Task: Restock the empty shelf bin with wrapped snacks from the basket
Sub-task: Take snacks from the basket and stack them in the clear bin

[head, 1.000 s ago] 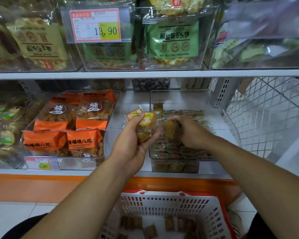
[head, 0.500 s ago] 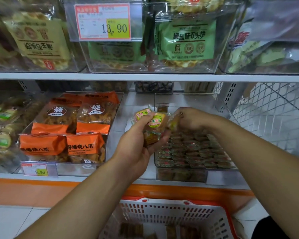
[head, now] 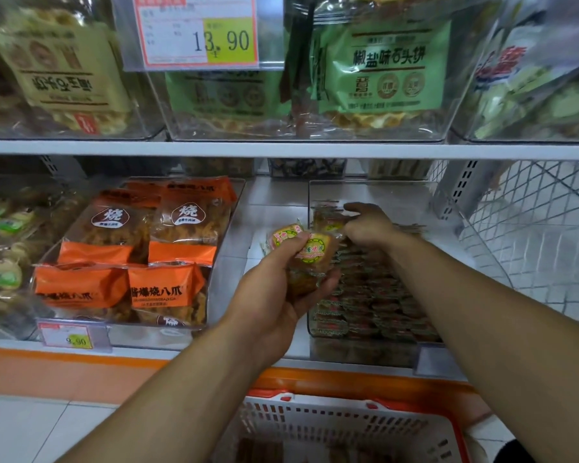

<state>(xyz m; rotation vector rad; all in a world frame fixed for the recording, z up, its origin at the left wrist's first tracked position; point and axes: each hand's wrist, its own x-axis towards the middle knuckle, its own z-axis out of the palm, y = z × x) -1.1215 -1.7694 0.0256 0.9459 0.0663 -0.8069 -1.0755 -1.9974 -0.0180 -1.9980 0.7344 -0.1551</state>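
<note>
The left hand (head: 274,292) grips a small stack of wrapped snacks (head: 310,259), thumb curled over the top packet's round yellow and green label, fingers wrapped underneath. It holds the stack just in front of the clear shelf bin (head: 375,192), level with the bin's left wall. Just beyond and to the right of that grip, the right hand (head: 368,225) reaches over the bin wall, palm down, its fingers bent onto one wrapped packet (head: 328,222) at the back left of the bin; whether the fingers pinch the packet or only press on it cannot be told, since the back of the hand hides the fingertips. Below the right hand, rows of packed snacks (head: 371,312) already fill the front and middle of the bin, standing on edge in tight lines. Beneath both forearms, near the person, sits the white basket (head: 335,426) with a red rim, a few brown packets dim inside it. To the left of the left hand's grip, a neighbouring clear tray holds orange snack bags (head: 168,285). Above both hands, on the upper shelf, a price tag (head: 198,31) reads 13.90, beside green biscuit bags (head: 385,68)
</note>
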